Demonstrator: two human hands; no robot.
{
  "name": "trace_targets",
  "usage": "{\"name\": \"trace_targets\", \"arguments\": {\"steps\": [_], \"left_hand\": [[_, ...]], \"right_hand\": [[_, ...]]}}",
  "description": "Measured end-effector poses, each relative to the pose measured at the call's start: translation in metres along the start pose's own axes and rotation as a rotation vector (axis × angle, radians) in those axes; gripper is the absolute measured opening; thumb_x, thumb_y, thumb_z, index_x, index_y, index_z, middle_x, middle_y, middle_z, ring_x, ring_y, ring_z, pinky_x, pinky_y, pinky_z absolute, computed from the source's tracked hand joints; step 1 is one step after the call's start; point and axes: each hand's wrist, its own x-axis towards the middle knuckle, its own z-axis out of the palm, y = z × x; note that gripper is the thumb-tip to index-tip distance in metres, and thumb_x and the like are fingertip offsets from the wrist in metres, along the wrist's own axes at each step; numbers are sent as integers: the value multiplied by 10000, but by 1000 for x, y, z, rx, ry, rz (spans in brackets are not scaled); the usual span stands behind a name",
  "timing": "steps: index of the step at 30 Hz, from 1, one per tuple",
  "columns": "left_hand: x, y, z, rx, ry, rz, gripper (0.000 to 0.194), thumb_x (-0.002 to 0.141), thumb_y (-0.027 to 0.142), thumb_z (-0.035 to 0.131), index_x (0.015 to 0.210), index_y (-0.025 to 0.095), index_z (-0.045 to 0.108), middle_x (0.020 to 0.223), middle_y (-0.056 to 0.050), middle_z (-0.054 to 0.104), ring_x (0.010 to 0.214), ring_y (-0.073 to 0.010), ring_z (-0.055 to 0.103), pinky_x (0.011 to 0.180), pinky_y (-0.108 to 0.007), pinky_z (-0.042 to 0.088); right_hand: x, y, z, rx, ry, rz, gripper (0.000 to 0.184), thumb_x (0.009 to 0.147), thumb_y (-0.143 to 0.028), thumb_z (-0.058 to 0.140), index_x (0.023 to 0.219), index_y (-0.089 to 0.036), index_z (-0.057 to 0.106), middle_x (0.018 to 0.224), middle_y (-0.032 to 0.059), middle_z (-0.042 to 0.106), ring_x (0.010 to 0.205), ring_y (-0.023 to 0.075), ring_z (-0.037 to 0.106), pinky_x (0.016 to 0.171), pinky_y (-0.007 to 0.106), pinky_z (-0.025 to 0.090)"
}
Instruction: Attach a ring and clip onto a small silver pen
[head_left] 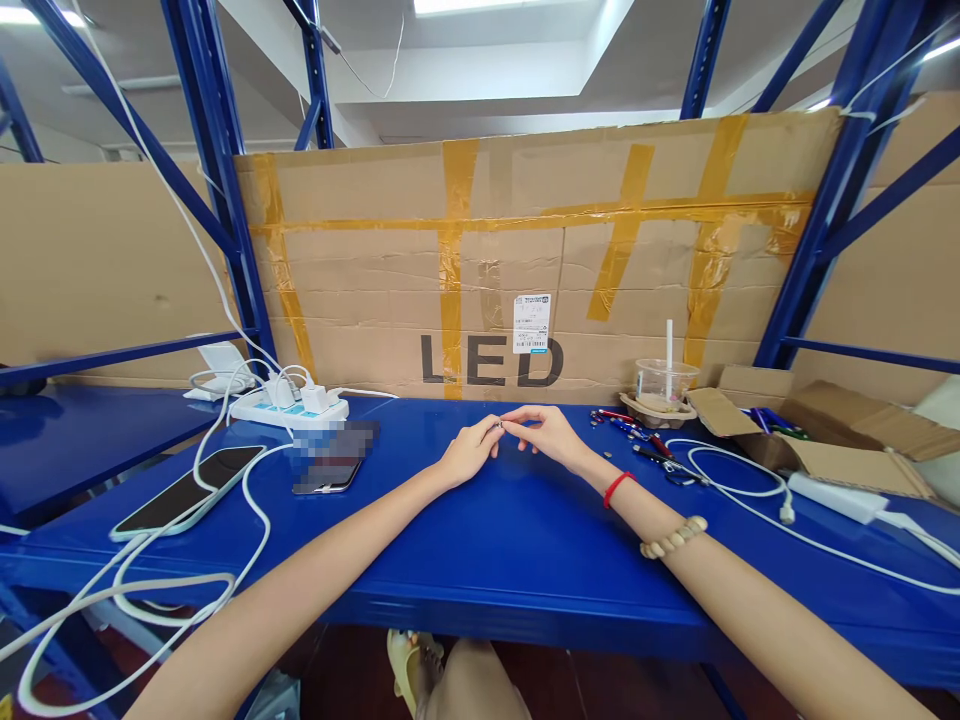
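Both my hands meet over the middle of the blue shelf top (480, 540). My left hand (469, 452) and my right hand (546, 432) each pinch a tiny metal part (499, 425) between fingertips; it looks like a small ring, too small to name for sure. My right wrist wears a red cord (618, 487) and a bead bracelet (673, 537). Both forearms stretch in from the near edge.
A phone (186, 490) and a second phone (330, 472) lie left, by a white power strip (289, 407) with cables (150, 590). Right: small clips and keyrings (637, 432), a plastic cup with straw (664, 382), open cardboard box (825, 440), white cable (739, 480). Taped cardboard wall (525, 260) behind.
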Motion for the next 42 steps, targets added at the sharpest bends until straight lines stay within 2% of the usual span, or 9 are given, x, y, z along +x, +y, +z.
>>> {"name": "trace_targets", "arguments": {"steps": [5,12,17,22,28,35,39,42], "left_hand": [[-1,2,-1,-35,-45,62,284,859,354,226,773,196,446,641,45,518,636,-92,492,639,-197,374],[-4,5,0,63,-116,125,277,873,333,188,802,207,424,678,40,497,617,-90,465,647,-210,375],[-8,10,-1,156,-137,120,224,872,306,219,845,220,424,731,28,511,657,-108,479,668,-236,385],[-11,16,-3,159,-135,59,225,869,295,234,1023,247,391,810,6,537,703,-131,503,673,-260,397],[-10,13,-2,165,-74,88,303,869,279,229,1161,258,306,736,22,524,663,-121,502,689,-259,401],[-2,9,-3,241,-20,15,284,868,276,228,1092,270,403,757,13,532,723,-127,519,686,-241,396],[1,7,-2,273,11,-7,276,870,289,223,1074,274,408,744,19,544,724,-130,528,662,-232,391],[1,8,-1,293,-5,-9,258,868,298,229,1042,277,418,744,27,560,724,-131,537,641,-225,381]], "right_hand": [[3,2,-13,-37,-126,-30,330,631,-354,622,874,-133,660,656,36,630,487,79,526,383,158,363],[5,8,-20,-49,-114,-112,252,562,-354,667,692,-139,678,721,30,593,535,79,521,377,159,367],[3,12,-19,-21,-128,-79,235,568,-352,665,656,-135,650,652,10,589,510,71,505,376,153,370],[-2,2,-12,4,-66,-6,270,573,-387,656,626,-125,620,523,2,584,474,79,515,376,155,361],[-7,-6,-4,18,-10,61,299,614,-423,620,655,-128,640,557,21,603,490,83,530,359,141,355],[-5,0,3,1,60,23,305,581,-419,647,673,-129,656,628,41,632,447,85,529,330,154,351],[0,6,-3,-82,50,-44,289,623,-417,617,735,-157,678,680,34,652,454,92,547,347,163,360],[2,11,-10,-181,79,-75,239,610,-397,635,680,-174,688,644,17,653,434,88,545,388,173,373]]}}
